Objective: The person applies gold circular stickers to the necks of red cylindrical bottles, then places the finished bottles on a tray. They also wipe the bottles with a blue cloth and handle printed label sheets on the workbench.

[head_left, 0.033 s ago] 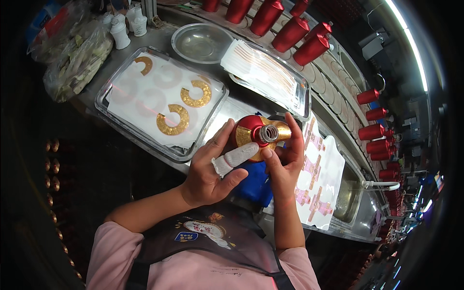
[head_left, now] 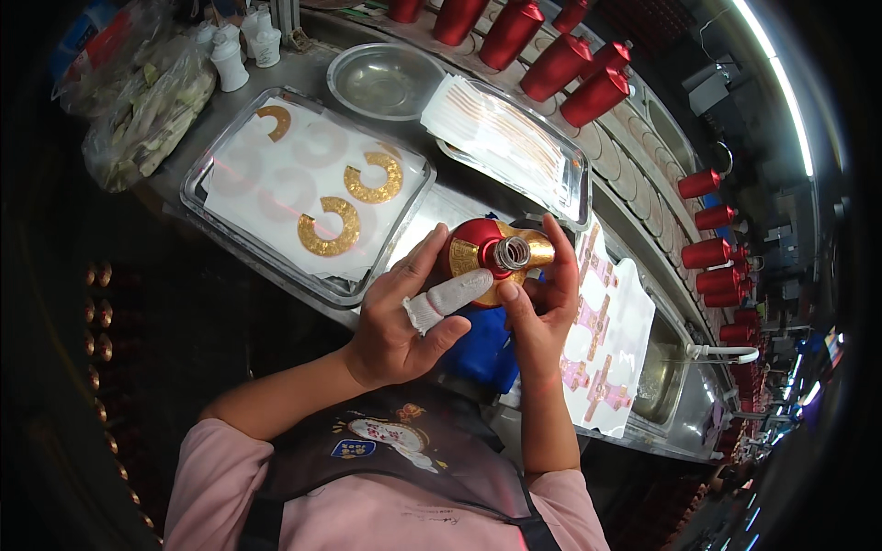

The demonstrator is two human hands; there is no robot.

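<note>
A shiny red bottle (head_left: pixel 468 236) with a bare threaded metal neck is tilted toward me in front of my chest. A gold C-shaped label (head_left: pixel 466 261) lies round its shoulder. My right hand (head_left: pixel 544 298) is closed on the bottle's right side, thumb near the neck and fingers round the far side. My left hand (head_left: pixel 401 317) has its fingers stretched out along the bottle's left side, thumb apart. A white finger cot (head_left: pixel 448 296) covers one left finger, whose tip rests on the label near the neck.
To the left, a metal tray (head_left: pixel 303 292) holds a white sheet with gold C-shaped labels. Beyond lie a metal bowl (head_left: pixel 384 83) and a tray of label strips (head_left: pixel 501 129). Printed sheets (head_left: pixel 616 354) lie right, beside a sink (head_left: pixel 663 381). Several red bottles (head_left: pixel 556 66) stand along the conveyor.
</note>
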